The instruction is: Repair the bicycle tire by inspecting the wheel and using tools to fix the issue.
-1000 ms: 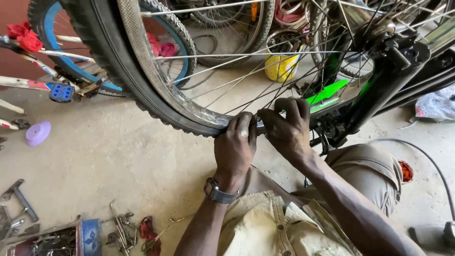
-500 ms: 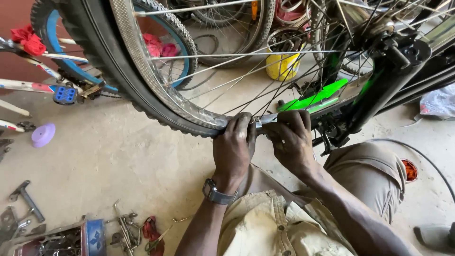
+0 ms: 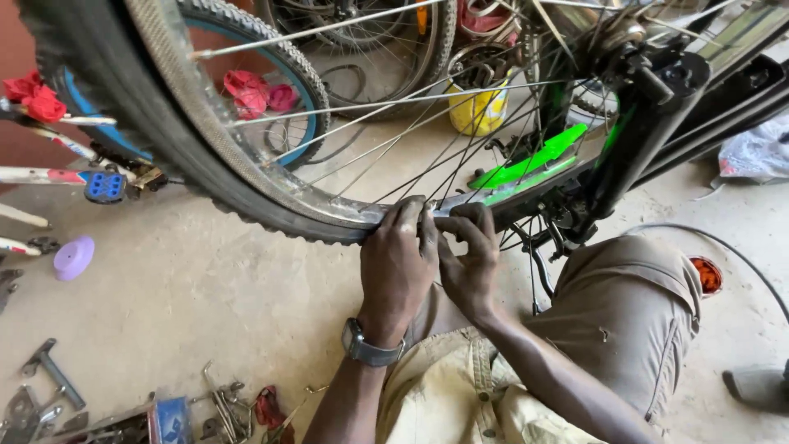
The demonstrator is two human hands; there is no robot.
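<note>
Head view looks down on your two hands at the lower arc of a bicycle wheel (image 3: 246,177). Your left hand (image 3: 399,263), with a watch (image 3: 370,345) at the wrist, is closed over the tyre (image 3: 164,156) and rim (image 3: 271,185), fingers curled across the edge and thumb on the near side. Your right hand (image 3: 470,263) sits just beside it, touching it, with the fingers bent and pinched at the rim edge. Whether those fingers hold a small part or tool cannot be told; nothing shows between them.

Position of the work: the wheel remains mounted in the black and green frame (image 3: 649,123), with the spokes (image 3: 394,115) fanning up from the point where you grip. The tyre is seated on the rim along the whole visible stretch to the left of your hands. To the right of your hands the rim is hidden behind the frame and your fingers.

Progress, as a judgement: work at the rim is under way at this one spot, and the rest of the circumference shows no sign of attention. How much remains cannot be read from this view.

Loose tools (image 3: 222,403) lie on the floor (image 3: 181,288) near your left forearm, well apart from both hands. A purple disc (image 3: 74,257) lies farther left.
</note>
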